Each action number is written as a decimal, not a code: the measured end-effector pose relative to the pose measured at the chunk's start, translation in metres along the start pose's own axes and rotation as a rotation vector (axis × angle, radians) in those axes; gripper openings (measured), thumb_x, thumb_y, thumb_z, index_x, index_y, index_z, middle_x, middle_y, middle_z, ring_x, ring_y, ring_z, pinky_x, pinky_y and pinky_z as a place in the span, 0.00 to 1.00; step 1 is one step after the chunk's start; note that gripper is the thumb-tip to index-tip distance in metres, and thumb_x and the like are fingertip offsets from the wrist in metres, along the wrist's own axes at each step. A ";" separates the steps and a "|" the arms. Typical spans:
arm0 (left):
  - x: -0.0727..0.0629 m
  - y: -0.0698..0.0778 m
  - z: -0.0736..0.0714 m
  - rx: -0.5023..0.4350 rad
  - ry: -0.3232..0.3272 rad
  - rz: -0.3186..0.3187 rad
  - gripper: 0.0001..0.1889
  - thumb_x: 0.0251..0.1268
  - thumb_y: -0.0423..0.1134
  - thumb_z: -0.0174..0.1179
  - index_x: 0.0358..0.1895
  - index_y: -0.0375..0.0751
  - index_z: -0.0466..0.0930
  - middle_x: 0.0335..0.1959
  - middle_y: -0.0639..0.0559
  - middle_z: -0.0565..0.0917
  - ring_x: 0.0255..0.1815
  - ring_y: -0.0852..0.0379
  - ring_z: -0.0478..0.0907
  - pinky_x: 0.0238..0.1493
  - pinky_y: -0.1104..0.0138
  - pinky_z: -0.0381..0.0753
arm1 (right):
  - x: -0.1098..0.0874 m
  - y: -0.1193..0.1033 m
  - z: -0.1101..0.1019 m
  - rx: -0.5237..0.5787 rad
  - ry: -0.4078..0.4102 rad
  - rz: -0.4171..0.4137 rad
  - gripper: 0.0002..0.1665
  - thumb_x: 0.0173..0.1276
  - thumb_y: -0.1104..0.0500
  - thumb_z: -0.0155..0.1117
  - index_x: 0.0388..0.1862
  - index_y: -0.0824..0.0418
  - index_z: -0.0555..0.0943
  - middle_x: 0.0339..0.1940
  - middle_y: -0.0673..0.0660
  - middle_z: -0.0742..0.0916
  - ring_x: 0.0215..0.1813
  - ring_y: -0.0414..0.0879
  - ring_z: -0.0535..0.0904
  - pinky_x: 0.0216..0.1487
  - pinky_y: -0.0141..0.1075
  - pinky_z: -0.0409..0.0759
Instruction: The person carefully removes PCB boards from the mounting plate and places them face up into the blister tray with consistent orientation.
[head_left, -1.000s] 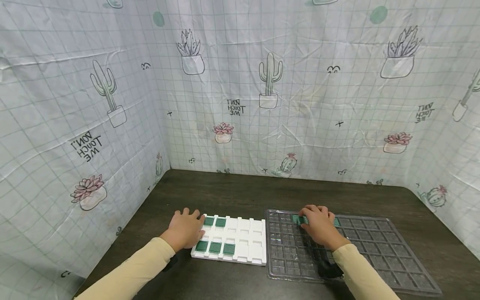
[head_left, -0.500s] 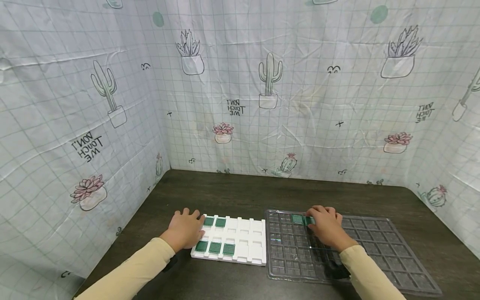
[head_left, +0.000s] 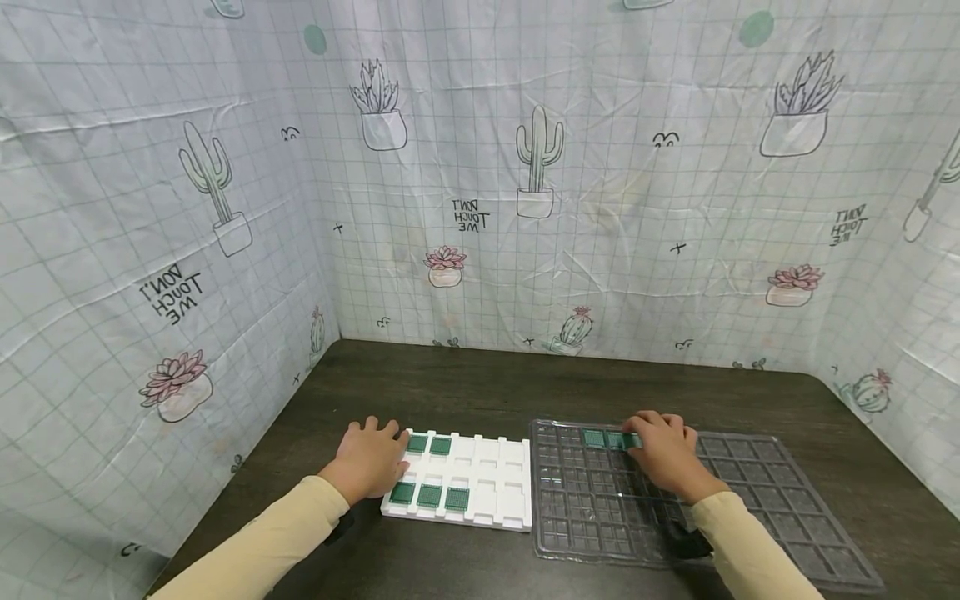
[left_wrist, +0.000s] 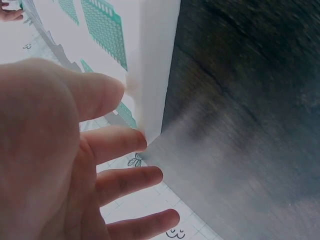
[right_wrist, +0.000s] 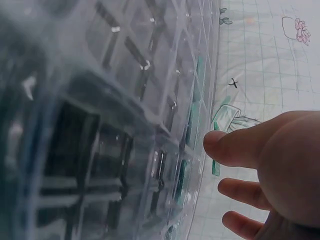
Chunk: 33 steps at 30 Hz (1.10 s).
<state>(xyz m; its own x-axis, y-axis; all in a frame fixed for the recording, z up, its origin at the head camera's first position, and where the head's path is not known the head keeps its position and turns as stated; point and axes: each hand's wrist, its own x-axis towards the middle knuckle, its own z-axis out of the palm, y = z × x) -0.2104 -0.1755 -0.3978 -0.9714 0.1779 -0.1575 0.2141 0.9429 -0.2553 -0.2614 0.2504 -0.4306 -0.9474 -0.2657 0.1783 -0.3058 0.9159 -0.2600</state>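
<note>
My left hand (head_left: 369, 457) rests at the left edge of a white tray (head_left: 487, 504), its fingers fairly straight; in the left wrist view the thumb and index fingertip touch the tray's rim. Small green circuit boards (head_left: 429, 496) sit in the left part of that tray, two in the far row and three in the near row. Over the far row of a clear plastic tray (head_left: 577, 529) is my right hand (head_left: 663, 454). The right wrist view shows a thin green circuit board (right_wrist: 216, 169) pinched between its thumb and fingers, above other green boards (right_wrist: 192, 122) in the tray.
The clear tray's many pockets stretch right, partly under the right forearm. Both trays lie side by side on a dark wooden table (head_left: 450, 375). A white curtain (head_left: 480, 167) with cactus drawings encloses the back and sides.
My right hand has moved a little to the right along the far row of the clear tray, uncovering two green boards to its left. The left hand and white tray have stayed put.
</note>
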 end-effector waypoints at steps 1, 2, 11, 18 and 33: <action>0.000 0.000 0.000 0.001 0.000 0.001 0.29 0.67 0.57 0.57 0.66 0.45 0.74 0.65 0.44 0.76 0.66 0.36 0.70 0.63 0.42 0.71 | 0.000 0.001 -0.001 0.001 0.001 0.000 0.16 0.63 0.63 0.68 0.51 0.59 0.81 0.63 0.70 0.76 0.62 0.74 0.64 0.53 0.68 0.58; 0.000 0.000 0.000 0.002 0.000 0.002 0.29 0.67 0.57 0.57 0.66 0.45 0.74 0.65 0.44 0.76 0.66 0.36 0.71 0.63 0.42 0.71 | 0.000 0.002 -0.001 0.000 0.001 0.002 0.17 0.63 0.63 0.68 0.51 0.59 0.81 0.63 0.70 0.76 0.62 0.74 0.64 0.53 0.68 0.58; 0.000 0.000 0.000 0.003 0.000 0.000 0.29 0.67 0.57 0.57 0.66 0.45 0.74 0.65 0.44 0.76 0.66 0.36 0.71 0.63 0.42 0.71 | 0.000 0.006 -0.005 -0.013 -0.002 0.025 0.16 0.63 0.63 0.68 0.51 0.59 0.81 0.62 0.70 0.76 0.61 0.74 0.64 0.52 0.67 0.59; 0.002 0.000 0.004 0.011 0.004 -0.001 0.29 0.67 0.57 0.57 0.66 0.46 0.74 0.65 0.45 0.76 0.66 0.37 0.71 0.63 0.42 0.71 | 0.000 0.011 -0.006 -0.010 -0.002 0.036 0.16 0.64 0.63 0.67 0.51 0.59 0.80 0.62 0.71 0.76 0.61 0.74 0.63 0.52 0.67 0.58; -0.001 0.001 0.002 0.029 0.022 0.010 0.28 0.68 0.57 0.56 0.65 0.45 0.75 0.64 0.45 0.77 0.65 0.37 0.71 0.61 0.43 0.72 | -0.004 0.026 -0.011 -0.004 -0.027 0.059 0.17 0.64 0.64 0.66 0.52 0.61 0.80 0.63 0.73 0.75 0.60 0.76 0.63 0.50 0.67 0.57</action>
<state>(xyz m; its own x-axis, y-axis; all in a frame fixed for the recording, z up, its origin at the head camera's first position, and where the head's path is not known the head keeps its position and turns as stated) -0.2091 -0.1757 -0.3999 -0.9711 0.1939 -0.1391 0.2265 0.9326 -0.2811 -0.2644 0.2784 -0.4276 -0.9659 -0.2194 0.1371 -0.2492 0.9313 -0.2655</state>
